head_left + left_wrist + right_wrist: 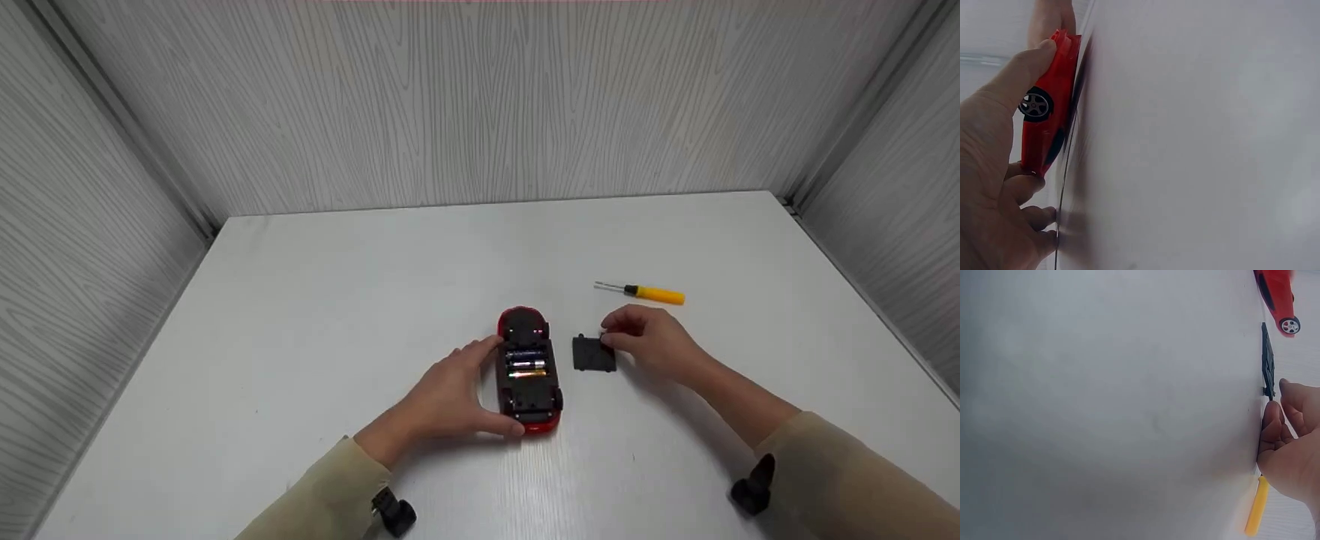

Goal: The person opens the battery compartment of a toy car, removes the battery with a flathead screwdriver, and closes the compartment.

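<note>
A red toy car [530, 394] lies upside down on the table, its black underside facing up. Three batteries [527, 364] sit side by side in its open compartment. My left hand [454, 394] grips the car from the left, thumb at the near end and fingers along its far left side. To the car's right a black battery cover [592, 354] rests flat on the table. My right hand [656, 341] is at the cover's upper right corner; in the right wrist view, thumb and fingertips [1273, 415] stand apart, right at the cover's end.
A small screwdriver with a yellow handle [660, 295] lies beyond my right hand, its metal shaft pointing left. The white table [337, 285] meets wood-grain panels [480, 105] at the back and both sides.
</note>
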### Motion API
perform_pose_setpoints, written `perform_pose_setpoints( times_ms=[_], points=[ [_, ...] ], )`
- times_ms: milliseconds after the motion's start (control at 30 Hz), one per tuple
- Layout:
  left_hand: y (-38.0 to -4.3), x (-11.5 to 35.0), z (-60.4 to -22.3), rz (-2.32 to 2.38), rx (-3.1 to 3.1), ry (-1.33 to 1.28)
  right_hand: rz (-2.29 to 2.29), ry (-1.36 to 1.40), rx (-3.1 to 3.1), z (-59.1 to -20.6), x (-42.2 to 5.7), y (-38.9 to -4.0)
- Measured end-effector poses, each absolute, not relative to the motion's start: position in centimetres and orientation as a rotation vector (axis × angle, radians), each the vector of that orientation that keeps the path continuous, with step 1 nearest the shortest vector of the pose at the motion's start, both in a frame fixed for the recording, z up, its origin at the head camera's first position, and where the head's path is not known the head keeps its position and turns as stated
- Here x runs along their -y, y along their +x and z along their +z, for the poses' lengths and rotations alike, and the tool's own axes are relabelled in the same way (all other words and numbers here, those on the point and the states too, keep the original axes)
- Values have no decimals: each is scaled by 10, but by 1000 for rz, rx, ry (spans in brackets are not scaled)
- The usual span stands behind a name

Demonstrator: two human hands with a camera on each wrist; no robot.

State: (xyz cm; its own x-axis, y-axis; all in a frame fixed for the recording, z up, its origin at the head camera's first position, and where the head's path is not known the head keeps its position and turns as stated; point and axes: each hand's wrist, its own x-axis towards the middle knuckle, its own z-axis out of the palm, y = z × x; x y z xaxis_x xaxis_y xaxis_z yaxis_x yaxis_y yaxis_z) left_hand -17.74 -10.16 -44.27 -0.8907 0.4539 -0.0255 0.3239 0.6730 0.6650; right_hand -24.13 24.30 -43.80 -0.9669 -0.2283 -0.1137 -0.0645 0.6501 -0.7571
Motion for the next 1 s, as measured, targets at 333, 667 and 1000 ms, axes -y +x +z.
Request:
perform_pose_setpoints(
  times_ms=[333,667,1000],
  points=[
    [-175,102,-448,1121,-2678,682,-1239,-224,-2649,-443,-241,-242],
    [-171,101,-448,1114,-2691,647,-1287,-213,-2629,-437,-242,-239],
    [-167,98,-450,1123,-2688,656,-1513,-347,-2649,-418,-262,-238]
  ],
)
